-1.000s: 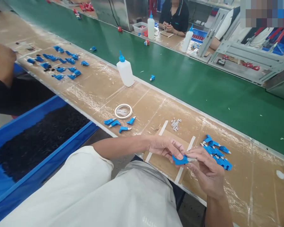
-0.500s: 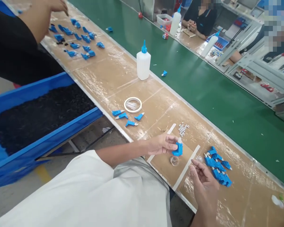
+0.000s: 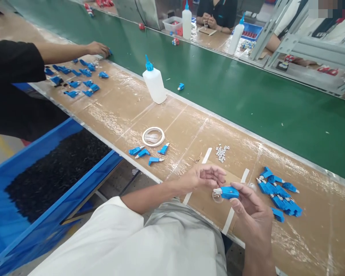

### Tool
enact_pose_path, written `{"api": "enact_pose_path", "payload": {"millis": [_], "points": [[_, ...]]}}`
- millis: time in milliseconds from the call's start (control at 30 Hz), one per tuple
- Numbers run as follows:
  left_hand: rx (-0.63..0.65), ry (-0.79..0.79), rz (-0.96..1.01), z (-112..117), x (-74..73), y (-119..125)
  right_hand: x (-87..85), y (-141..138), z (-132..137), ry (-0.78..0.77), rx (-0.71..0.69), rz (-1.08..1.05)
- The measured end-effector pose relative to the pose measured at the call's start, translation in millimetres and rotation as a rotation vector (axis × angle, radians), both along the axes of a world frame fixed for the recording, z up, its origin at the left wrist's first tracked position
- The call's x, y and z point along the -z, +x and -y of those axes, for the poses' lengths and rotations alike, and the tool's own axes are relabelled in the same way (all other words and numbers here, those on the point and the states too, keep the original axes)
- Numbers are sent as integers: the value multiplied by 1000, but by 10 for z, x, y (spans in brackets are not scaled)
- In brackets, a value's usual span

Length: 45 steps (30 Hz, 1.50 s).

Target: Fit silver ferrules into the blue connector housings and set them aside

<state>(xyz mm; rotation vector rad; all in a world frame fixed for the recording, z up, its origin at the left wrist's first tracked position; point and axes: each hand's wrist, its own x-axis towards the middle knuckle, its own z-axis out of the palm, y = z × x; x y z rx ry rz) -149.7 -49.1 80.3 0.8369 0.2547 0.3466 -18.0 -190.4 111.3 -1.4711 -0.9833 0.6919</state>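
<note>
My right hand (image 3: pixel 251 214) pinches a small blue plastic connector (image 3: pixel 229 192) with a white tip, held level just above the brown cardboard-covered bench (image 3: pixel 189 126). My left hand (image 3: pixel 204 177) hovers just left of it with fingers curled together; what they hold, if anything, is hidden. A tiny clear round disc (image 3: pixel 216 197) lies on the bench under the connector. A pile of several similar blue connectors (image 3: pixel 278 193) lies right of my hands. A small heap of white bits (image 3: pixel 222 152) sits just beyond.
A tape ring (image 3: pixel 153 136) and three blue connectors (image 3: pixel 146 154) lie to the left, a white glue bottle (image 3: pixel 154 82) further back. A green conveyor belt (image 3: pixel 247 99) runs behind. A co-worker's arm (image 3: pixel 74 50) reaches over more blue parts (image 3: pixel 74 78). A blue bin (image 3: pixel 46 172) stands below left.
The blue connector passed from my left hand to my right hand, turning from upright to level. The co-worker's hand reached out to the belt's edge.
</note>
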Motion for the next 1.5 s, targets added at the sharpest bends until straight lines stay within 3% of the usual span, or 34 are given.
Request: {"api": "enact_pose_path", "payload": {"millis": [100,167,300,500,600,667,733,800,933,1233,1500], "points": [[271,-3,-124,-83,-88,-11,-94,114,30,35,-126,320],[384,22,-165,-133,-130,-3,-159,128,32,70,-196,431],[455,23,-193,-196,-129,3,-210,17,32,114,-236,452],[526,-27,-240,-232,-91,-122,-102,-131,131,97,-204,366],[415,-58,-229,-289,-91,-228,-22,-8,266,53,9,302],[285,-104,-181,-338,-77,-282,54,109,340,-57,130,332],[209,-150,-135,-376,-50,-308,154,183,373,-205,167,389],[190,-175,-124,-389,-15,-306,263,185,362,-296,145,387],[168,-197,-163,-367,42,-265,417,62,274,-301,107,270],[152,-232,-194,-347,117,-240,431,-15,98,-242,136,225],[117,-240,-210,-344,142,-246,376,-29,113,-84,-9,580]]}}
